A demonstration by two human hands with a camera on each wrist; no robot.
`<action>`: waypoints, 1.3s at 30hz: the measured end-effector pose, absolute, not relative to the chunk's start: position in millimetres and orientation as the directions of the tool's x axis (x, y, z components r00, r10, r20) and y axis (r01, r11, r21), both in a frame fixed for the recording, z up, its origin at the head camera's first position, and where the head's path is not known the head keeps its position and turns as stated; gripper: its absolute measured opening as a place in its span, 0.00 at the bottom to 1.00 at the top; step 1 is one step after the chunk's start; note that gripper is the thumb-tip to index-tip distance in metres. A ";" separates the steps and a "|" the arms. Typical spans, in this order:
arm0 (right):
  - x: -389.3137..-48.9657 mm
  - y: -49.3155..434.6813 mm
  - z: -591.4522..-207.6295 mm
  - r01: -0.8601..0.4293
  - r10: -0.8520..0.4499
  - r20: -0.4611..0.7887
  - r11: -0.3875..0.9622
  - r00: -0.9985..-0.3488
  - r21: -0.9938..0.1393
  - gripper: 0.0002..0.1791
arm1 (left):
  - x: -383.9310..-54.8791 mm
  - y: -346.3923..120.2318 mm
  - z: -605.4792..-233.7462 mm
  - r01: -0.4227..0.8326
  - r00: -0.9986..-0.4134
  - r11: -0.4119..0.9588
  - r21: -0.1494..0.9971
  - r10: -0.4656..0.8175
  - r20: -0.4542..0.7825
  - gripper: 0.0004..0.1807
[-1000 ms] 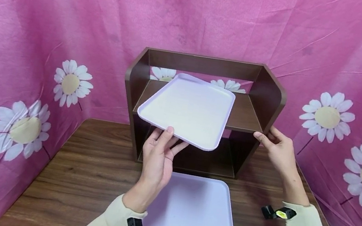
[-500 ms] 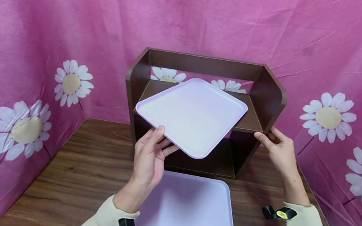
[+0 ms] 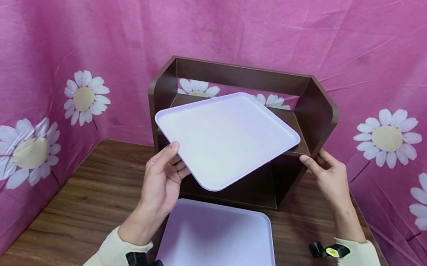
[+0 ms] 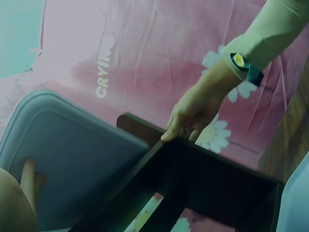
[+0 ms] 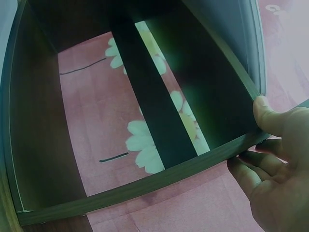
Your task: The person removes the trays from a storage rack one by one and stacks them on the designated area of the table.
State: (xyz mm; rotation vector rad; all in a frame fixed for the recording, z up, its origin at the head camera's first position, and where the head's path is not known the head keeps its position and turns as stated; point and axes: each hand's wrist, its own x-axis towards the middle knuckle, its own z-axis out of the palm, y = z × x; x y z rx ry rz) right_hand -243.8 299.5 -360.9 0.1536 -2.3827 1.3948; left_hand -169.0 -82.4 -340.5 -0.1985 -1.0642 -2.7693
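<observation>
A pale lilac tray (image 3: 229,140) hangs tilted in front of the dark brown shelf unit (image 3: 240,76), one corner pointing down toward me. My left hand (image 3: 160,180) grips its near left edge, thumb on top and fingers beneath. From below, the left wrist view shows the tray's underside (image 4: 82,159) with a finger laid along it. On the right, my right hand (image 3: 327,175) holds the unit's right side panel at middle-shelf height. In the right wrist view the thumb (image 5: 265,116) lies on the front edge and the fingers wrap the outside of the panel.
A second lilac tray (image 3: 221,252) lies flat on the wooden table (image 3: 100,199), right before the unit. The unit has an upper shelf and a lower compartment. Pink cloth (image 3: 133,6) with printed white daisies surrounds the table at the back and sides.
My left hand has moved left and slightly down, turning the held tray so its near right corner swings toward me. My right hand stays on the side panel.
</observation>
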 end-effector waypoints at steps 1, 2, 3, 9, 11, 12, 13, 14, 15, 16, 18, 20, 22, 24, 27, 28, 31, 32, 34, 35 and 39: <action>-243.9 299.5 -360.8 -0.281 0.090 0.370 0.495 -0.925 -0.822 0.33 | -169.6 -84.4 -340.4 0.202 -0.977 -0.729 0.654 -0.103 0.187 0.13; -243.9 299.6 -360.8 -0.287 0.086 0.373 0.486 -0.924 -0.826 0.33 | -170.0 -86.5 -340.2 0.198 -0.977 -0.729 0.655 -0.095 0.190 0.12; -244.0 299.8 -360.7 -0.294 0.083 0.375 0.474 -0.923 -0.830 0.33 | -170.6 -88.6 -340.3 0.196 -0.977 -0.726 0.659 -0.087 0.194 0.12; -246.2 301.2 -361.0 -0.326 0.087 0.406 0.456 -0.910 -0.828 0.28 | -175.3 -100.6 -340.5 0.179 -0.975 -0.724 0.666 -0.043 0.216 0.10; -247.5 301.3 -361.4 -0.327 0.102 0.415 0.460 -0.904 -0.826 0.27 | -177.1 -104.3 -340.5 0.175 -0.976 -0.728 0.663 -0.039 0.214 0.10; -248.1 301.5 -361.6 -0.326 0.105 0.418 0.468 -0.902 -0.822 0.26 | -177.8 -106.1 -340.3 0.169 -0.977 -0.733 0.659 -0.036 0.210 0.10; -248.6 301.5 -361.5 -0.322 0.109 0.417 0.472 -0.903 -0.821 0.26 | -178.4 -108.0 -340.4 0.160 -0.978 -0.739 0.655 -0.030 0.205 0.10; -249.0 301.9 -361.6 -0.320 0.110 0.416 0.476 -0.903 -0.819 0.26 | -178.9 -109.8 -340.4 0.153 -0.979 -0.741 0.654 -0.025 0.202 0.11; -249.1 302.1 -361.5 -0.318 0.109 0.414 0.476 -0.904 -0.820 0.26 | -179.2 -111.6 -340.3 0.148 -0.980 -0.742 0.654 -0.019 0.199 0.12; -249.4 302.4 -361.7 -0.316 0.107 0.410 0.474 -0.906 -0.822 0.26 | -179.5 -113.6 -340.3 0.139 -0.980 -0.743 0.654 -0.010 0.196 0.12; -249.7 303.3 -361.7 -0.315 0.096 0.405 0.475 -0.909 -0.821 0.26 | -179.7 -117.5 -340.3 0.122 -0.981 -0.748 0.652 0.008 0.192 0.13; -249.9 303.9 -361.9 -0.317 0.093 0.403 0.469 -0.911 -0.824 0.27 | -180.1 -121.8 -340.6 0.106 -0.981 -0.747 0.657 0.028 0.190 0.15; -250.1 304.2 -362.1 -0.322 0.091 0.407 0.468 -0.909 -0.823 0.26 | -180.4 -126.4 -341.4 0.091 -0.981 -0.742 0.664 0.050 0.190 0.16; -250.1 304.3 -362.3 -0.328 0.089 0.414 0.471 -0.906 -0.819 0.25 | -180.6 -131.1 -342.2 0.072 -0.979 -0.740 0.669 0.077 0.190 0.17; -249.6 304.1 -362.5 -0.326 0.095 0.415 0.472 -0.905 -0.819 0.24 | -180.8 -138.1 -343.8 0.044 -0.975 -0.738 0.674 0.115 0.189 0.19; -249.5 304.1 -362.6 -0.318 0.097 0.407 0.472 -0.908 -0.822 0.24 | -180.9 -140.4 -344.4 0.035 -0.974 -0.739 0.673 0.126 0.189 0.19; -249.2 304.2 -363.3 -0.286 0.107 0.379 0.480 -0.919 -0.829 0.24 | -181.3 -147.0 -346.7 0.019 -0.972 -0.736 0.677 0.146 0.187 0.21; -249.1 304.0 -363.4 -0.276 0.109 0.371 0.486 -0.922 -0.829 0.25 | -181.4 -149.1 -347.7 0.016 -0.970 -0.733 0.680 0.153 0.187 0.21; -249.6 303.6 -363.8 -0.266 0.107 0.355 0.474 -0.929 -0.839 0.26 | -181.9 -153.2 -350.1 0.009 -0.967 -0.728 0.685 0.168 0.192 0.22; -249.7 303.4 -364.1 -0.266 0.104 0.350 0.460 -0.931 -0.847 0.28 | -181.9 -155.1 -351.2 0.006 -0.965 -0.727 0.687 0.176 0.195 0.23; -249.3 302.1 -363.5 -0.275 0.097 0.343 0.419 -0.934 -0.866 0.31 | -182.3 -162.7 -357.3 -0.010 -0.950 -0.728 0.685 0.220 0.221 0.25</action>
